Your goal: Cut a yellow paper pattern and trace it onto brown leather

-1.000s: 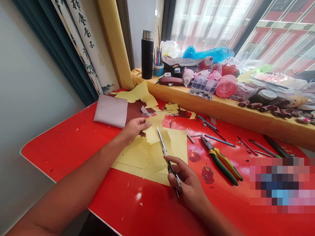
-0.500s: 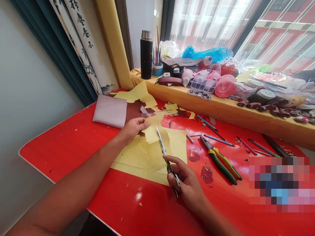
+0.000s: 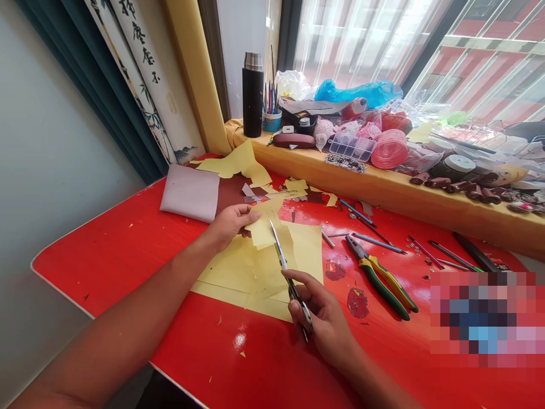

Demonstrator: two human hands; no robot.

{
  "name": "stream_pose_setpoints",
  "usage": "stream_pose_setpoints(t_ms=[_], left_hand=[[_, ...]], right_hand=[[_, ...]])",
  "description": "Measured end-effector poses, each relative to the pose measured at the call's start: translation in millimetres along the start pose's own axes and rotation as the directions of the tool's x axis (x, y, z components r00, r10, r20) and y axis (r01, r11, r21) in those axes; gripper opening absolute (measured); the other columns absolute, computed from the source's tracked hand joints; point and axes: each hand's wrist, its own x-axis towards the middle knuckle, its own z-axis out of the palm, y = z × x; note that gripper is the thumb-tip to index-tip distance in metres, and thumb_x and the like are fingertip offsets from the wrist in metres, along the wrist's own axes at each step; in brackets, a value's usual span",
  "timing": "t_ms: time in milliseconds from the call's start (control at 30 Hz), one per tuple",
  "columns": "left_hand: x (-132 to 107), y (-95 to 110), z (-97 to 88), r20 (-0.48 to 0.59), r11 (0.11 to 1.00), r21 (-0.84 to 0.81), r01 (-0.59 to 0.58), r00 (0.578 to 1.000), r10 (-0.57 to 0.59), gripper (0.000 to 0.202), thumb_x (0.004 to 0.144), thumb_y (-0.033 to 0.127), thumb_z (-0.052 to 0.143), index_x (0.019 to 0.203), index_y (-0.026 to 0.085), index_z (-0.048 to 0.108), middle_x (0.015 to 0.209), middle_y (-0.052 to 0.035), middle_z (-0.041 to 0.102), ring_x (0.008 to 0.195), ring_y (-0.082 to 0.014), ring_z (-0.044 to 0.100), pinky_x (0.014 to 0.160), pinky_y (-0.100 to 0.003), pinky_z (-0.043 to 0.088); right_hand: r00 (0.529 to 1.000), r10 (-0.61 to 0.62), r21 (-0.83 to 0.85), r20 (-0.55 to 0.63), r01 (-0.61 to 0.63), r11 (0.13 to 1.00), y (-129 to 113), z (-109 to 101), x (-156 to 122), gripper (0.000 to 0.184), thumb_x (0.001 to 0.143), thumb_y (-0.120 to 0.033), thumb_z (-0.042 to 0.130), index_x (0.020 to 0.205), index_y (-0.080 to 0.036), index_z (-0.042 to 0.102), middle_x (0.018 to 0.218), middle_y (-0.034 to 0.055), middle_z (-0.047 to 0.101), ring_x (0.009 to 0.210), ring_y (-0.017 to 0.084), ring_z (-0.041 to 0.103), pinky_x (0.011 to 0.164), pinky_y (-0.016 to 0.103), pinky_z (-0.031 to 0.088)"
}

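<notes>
**Red desk [image 3: 106, 250] below a bright window [image 3: 353, 45]**

Our left hand [image 3: 232, 221] pinches a yellow paper piece [image 3: 261, 233] by its left edge over larger yellow sheets [image 3: 310, 244], presumably steadying it. Our right hand [image 3: 317, 304] grasps the scissors [image 3: 283, 263], tips pointing away over the piece, likely for control. The pliers [image 3: 365, 262] lie aside, perhaps for elbow room.
</notes>
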Motion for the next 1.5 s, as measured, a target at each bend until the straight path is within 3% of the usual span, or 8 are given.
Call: stream_pose_setpoints(t_ms=[133,600,933,1100,1333,1500], left_hand=[[-0.1,0.0,0.1,0.0,1.0,-0.002,0.002,1.0,-0.002,0.047,0.07,0.053,0.094,0.092,0.016,0.074,0.082,-0.0009,0.067,0.066,-0.0105,0.057,0.053,-0.023,0.044],[2.4,-3.3,-1.4,0.009,1.0,0.009,-0.007,1.0,0.007,0.043,0.074,0.051,0.092,0.093,0.017,0.075,0.082,-0.0012,0.07,0.062,-0.0101,0.058,0.053,-0.023,0.044],[-1.8,1.6,1.9,0.057,0.999,0.042,0.032,0.998,-0.034,0.048,0.071,0.056,0.092,0.09,0.017,0.071,0.072,-0.0008,0.07,0.056,-0.0114,0.062,0.05,-0.022,0.044],[-5.0,5.3,4.1,0.096,0.996,0.064,0.068,0.993,-0.074,0.053,0.07,0.059,0.092,0.094,0.016,0.071,0.079,-0.0036,0.075,0.061,-0.015,0.071,0.05,-0.022,0.046],[-6.8,3.1,3.6,0.236,0.989,0.082,0.121,0.962,-0.137,0.049,0.073,0.054,0.092,0.099,0.016,0.075,0.093,-0.0091,0.08,0.071,-0.0194,0.078,0.055,-0.023,0.052],[-6.5,2.4,3.8,0.247,0.988,0.087,0.124,0.958,-0.142,0.045,0.075,0.054,0.091,0.094,0.016,0.077,0.092,-0.0102,0.078,0.072,-0.0205,0.078,0.055,-0.024,0.052]], right_hand=[[1.0,0.006,0.006,0.008,-0.006,1.0,-1.3,0.4,-0.6,0.061,0.093,-0.065,0.075,0.138,-0.025,0.067,0.069,-0.0081,0.04,0.049,0.01,0.038,0.038,0.021,0.043],[0.999,-0.041,-0.03,-0.003,0.04,0.999,-3.2,0.4,-0.7,0.056,0.095,-0.061,0.075,0.135,-0.022,0.069,0.068,-0.0085,0.038,0.056,0.011,0.033,0.049,0.022,0.028],[1.0,-0.016,0.022,-0.023,0.017,1.0,-1.4,0.4,-1.0,0.061,0.094,-0.064,0.074,0.139,-0.023,0.065,0.066,-0.0092,0.043,0.046,0.009,0.042,0.04,0.021,0.04],[0.999,-0.004,0.041,-0.044,0.006,0.999,-4.9,0.6,0.0,0.06,0.092,-0.063,0.076,0.137,-0.024,0.066,0.065,-0.0099,0.044,0.043,0.01,0.047,0.037,0.021,0.042],[0.996,-0.006,0.068,-0.085,0.012,0.998,-7.2,0.2,0.2,0.064,0.091,-0.065,0.077,0.138,-0.024,0.066,0.063,-0.01,0.046,0.041,0.01,0.05,0.038,0.022,0.049],[0.996,-0.013,0.083,-0.091,0.021,0.996,-8.4,0.1,1.6,0.067,0.089,-0.068,0.077,0.138,-0.023,0.067,0.063,-0.0101,0.045,0.039,0.01,0.048,0.037,0.023,0.048]])
